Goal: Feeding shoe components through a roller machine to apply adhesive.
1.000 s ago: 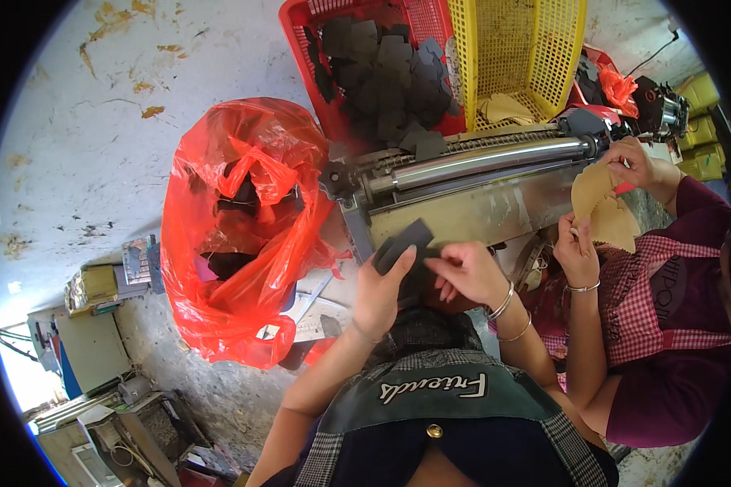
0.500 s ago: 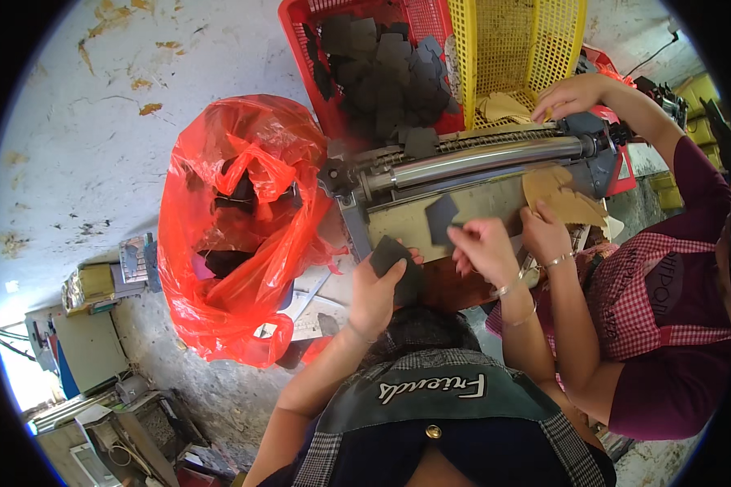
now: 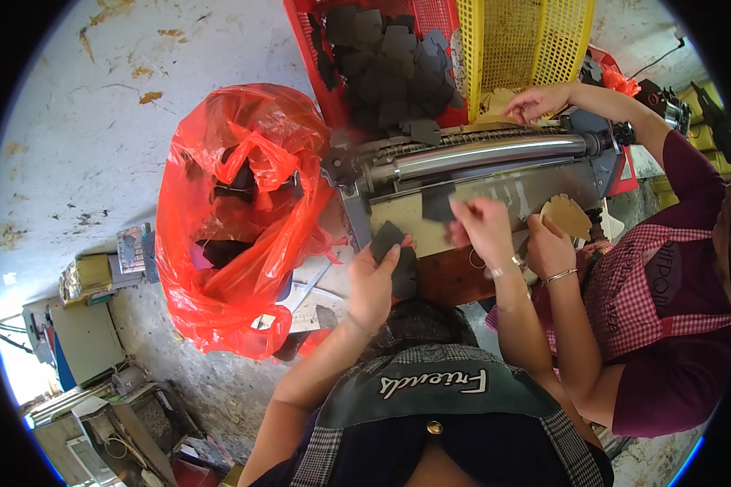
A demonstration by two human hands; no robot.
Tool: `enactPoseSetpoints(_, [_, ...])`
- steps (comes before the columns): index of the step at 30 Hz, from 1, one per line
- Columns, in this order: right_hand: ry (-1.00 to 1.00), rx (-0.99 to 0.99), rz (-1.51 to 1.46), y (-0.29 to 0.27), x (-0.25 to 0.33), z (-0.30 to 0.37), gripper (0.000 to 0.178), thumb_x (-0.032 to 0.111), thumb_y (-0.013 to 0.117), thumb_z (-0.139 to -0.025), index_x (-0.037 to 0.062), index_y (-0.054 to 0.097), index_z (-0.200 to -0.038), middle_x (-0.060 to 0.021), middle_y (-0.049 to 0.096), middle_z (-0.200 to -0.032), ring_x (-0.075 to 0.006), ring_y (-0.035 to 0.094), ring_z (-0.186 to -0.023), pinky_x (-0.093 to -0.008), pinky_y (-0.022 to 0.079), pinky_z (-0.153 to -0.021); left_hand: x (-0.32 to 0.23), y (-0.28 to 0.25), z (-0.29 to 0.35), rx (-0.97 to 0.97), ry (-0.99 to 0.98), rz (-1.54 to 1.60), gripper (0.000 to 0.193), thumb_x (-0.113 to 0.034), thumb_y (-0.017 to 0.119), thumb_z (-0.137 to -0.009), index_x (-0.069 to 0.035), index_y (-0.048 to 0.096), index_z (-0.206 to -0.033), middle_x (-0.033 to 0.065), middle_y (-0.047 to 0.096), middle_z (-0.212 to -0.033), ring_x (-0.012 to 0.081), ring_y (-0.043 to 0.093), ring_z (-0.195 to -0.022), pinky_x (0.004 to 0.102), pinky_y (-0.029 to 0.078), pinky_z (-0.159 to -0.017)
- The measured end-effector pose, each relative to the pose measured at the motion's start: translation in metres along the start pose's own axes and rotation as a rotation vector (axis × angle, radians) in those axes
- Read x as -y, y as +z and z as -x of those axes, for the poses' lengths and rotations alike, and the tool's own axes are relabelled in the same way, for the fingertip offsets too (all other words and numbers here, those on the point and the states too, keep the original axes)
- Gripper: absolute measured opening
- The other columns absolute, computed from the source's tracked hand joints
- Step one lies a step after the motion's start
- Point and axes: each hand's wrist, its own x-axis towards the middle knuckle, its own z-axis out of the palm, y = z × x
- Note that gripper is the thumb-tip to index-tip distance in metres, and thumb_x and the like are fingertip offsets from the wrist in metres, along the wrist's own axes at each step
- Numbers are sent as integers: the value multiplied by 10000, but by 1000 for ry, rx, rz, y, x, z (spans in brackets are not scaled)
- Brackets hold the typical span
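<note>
Before me stands a machine with a shiny metal roller (image 3: 491, 157) and a pale feed plate (image 3: 402, 213). In my left hand (image 3: 370, 286), fingers closed, are several dark grey flat pieces (image 3: 387, 241), just off the plate's near edge. A single dark grey piece (image 3: 439, 201) lies over the plate close to the roller, its right edge at the fingertips of my right hand (image 3: 487, 231). Those fingers are pinched on it and slightly blurred.
A co-worker's hand (image 3: 551, 246) at right holds tan pieces (image 3: 567, 216); their other hand (image 3: 540, 104) reaches behind the roller. Past the machine stand a red basket (image 3: 307, 61) of dark pieces and a yellow basket (image 3: 536, 40). A red plastic bag (image 3: 244, 284) stands at left.
My right hand and its dark piece have moved up toward the roller. The co-worker's tan pieces have shifted toward their body, and their far hand has moved left.
</note>
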Motion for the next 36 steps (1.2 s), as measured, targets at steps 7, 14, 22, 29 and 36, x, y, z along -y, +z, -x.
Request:
enactPoseSetpoints(7, [-11, 537, 31, 15, 4, 38, 299, 221, 604, -917, -37, 609, -767, -93, 633, -644, -137, 616, -485, -244, 496, -438, 2, 3, -1, 19, 116, -66, 283, -63, 534, -945, 47, 528, -1205, 118, 644, -1106, 151, 605, -1009, 286, 474, -896])
enactPoseSetpoints(14, [5, 29, -112, 2, -4, 3, 317, 255, 613, -915, -52, 615, -836, -101, 639, -684, -137, 617, -506, -236, 507, -451, 12, -50, 46, 304, -126, -774, 234, -87, 610, -883, 15, 640, -1093, 77, 659, -1043, 117, 607, -895, 265, 502, -777])
enactPoseSetpoints(22, [-249, 575, 694, 4, -114, 48, 378, 319, 707, -812, -54, 650, -838, -168, 667, -755, -265, 665, -663, -364, 533, -636, 98, -118, -11, 94, -138, -983, 385, -258, 698, -801, -43, 634, -1113, 94, 685, -967, 231, 653, -896, 337, 510, -775])
enactPoseSetpoints(29, [130, 421, 524, 60, -192, 30, 496, 394, 751, -762, -38, 644, -980, -127, 691, -852, -214, 664, -778, -343, 508, -719, 161, -129, -43, 170, -566, -613, 457, -188, 756, -743, 12, 585, -1117, 71, 633, -984, 111, 613, -704, 213, 484, -587])
enactPoseSetpoints(36, [76, 459, -106, 11, -109, 75, 352, 192, 761, -780, -7, 629, -1040, -60, 664, -944, -120, 611, -881, -274, 491, -786, 80, -64, 19, 256, -282, -717, 487, -92, 758, -710, 5, 532, -1130, 80, 596, -1001, 119, 578, -807, 268, 495, -716])
